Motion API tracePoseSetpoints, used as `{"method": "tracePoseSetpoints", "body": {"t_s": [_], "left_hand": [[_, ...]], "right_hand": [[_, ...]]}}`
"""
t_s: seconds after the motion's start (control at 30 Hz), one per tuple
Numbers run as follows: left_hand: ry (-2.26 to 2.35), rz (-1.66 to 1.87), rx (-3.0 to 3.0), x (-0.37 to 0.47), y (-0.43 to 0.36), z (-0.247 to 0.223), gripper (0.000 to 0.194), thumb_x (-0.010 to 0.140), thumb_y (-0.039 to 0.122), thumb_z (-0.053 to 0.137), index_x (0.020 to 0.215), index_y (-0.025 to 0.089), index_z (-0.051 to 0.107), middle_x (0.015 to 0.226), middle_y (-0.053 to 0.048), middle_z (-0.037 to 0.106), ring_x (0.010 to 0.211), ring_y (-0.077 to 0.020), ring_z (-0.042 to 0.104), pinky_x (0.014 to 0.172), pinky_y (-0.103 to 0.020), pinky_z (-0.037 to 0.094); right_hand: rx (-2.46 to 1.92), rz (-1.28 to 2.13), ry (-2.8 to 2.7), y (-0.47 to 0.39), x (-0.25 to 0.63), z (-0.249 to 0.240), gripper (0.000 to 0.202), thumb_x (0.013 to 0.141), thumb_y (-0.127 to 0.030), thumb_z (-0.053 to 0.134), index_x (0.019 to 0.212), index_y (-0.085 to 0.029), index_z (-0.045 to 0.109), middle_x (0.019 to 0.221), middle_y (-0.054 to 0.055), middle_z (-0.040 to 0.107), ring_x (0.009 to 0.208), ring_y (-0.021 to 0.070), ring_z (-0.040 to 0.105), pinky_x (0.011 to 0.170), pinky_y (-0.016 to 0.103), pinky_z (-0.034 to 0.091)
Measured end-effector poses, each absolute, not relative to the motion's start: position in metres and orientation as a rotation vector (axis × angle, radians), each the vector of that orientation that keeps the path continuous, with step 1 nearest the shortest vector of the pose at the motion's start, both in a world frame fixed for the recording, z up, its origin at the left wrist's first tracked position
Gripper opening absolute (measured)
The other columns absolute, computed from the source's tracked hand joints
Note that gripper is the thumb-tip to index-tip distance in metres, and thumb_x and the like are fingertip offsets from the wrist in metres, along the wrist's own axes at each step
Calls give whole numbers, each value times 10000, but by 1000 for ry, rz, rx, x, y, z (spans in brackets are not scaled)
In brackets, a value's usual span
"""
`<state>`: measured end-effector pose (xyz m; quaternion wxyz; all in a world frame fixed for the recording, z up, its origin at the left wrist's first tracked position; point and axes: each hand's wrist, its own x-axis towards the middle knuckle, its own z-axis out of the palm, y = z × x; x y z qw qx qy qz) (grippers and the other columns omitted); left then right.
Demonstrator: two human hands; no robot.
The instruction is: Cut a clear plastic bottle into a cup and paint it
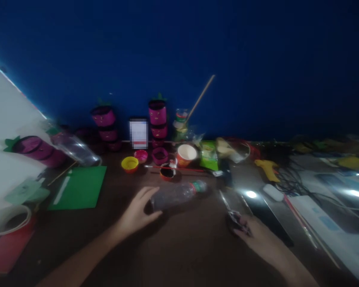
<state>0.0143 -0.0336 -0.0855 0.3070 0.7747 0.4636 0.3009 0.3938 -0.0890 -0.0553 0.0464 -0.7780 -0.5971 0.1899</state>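
A clear plastic bottle (pixel 175 196) lies on its side on the dark table, its capped end with a green and red band pointing right. My left hand (pixel 142 209) is at the bottle's base, thumb and fingers spread apart around that end; whether they touch it is hard to tell. On the right, my right hand (pixel 251 231) has its fingers closed on the dark handles of scissors (pixel 233 215), whose blades point up and away.
Paint cups, including a yellow one (pixel 129 163), a paper cup (pixel 186 154) and purple decorated containers (pixel 158 119) stand behind. A green sheet (pixel 80 187) lies left. A black phone (pixel 267 217), a yellow glue gun (pixel 268 169) and cables lie right.
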Motion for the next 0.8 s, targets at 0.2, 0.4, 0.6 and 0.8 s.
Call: {"method": "tracePoseSetpoints", "body": {"t_s": [0.2,0.4,0.6,0.8], "left_hand": [[1227,791,2029,14,-33,-84,636,738,310,663,1320,272,411,1258,-80,486,1150,-234,500,980,-397,442],[1222,806,2029,14,-34,-82,637,738,309,660,1322,273,409,1253,-84,491,1143,-243,504,975,-404,443],[1234,784,2018,15,-34,-82,633,739,315,658,1318,268,409,1263,-80,478,1164,-232,490,993,-389,428],[1250,786,2021,15,-35,-83,654,729,304,664,1326,269,400,1276,-79,477,1171,-234,488,1002,-390,424]], "right_hand": [[-2261,963,-1559,-77,409,-44,308,735,-494,465,645,-217,562,599,51,642,588,229,616,565,310,440],[-2520,119,-1470,-77,413,-42,269,777,-355,404,841,-156,573,843,186,652,741,297,637,648,383,462],[-2488,459,-1816,-86,373,-49,234,758,-386,463,812,-190,579,853,114,674,811,267,656,693,335,475],[-2651,556,-1847,-87,360,-42,188,716,-312,473,812,-214,602,863,98,712,858,311,669,666,353,465]]}}
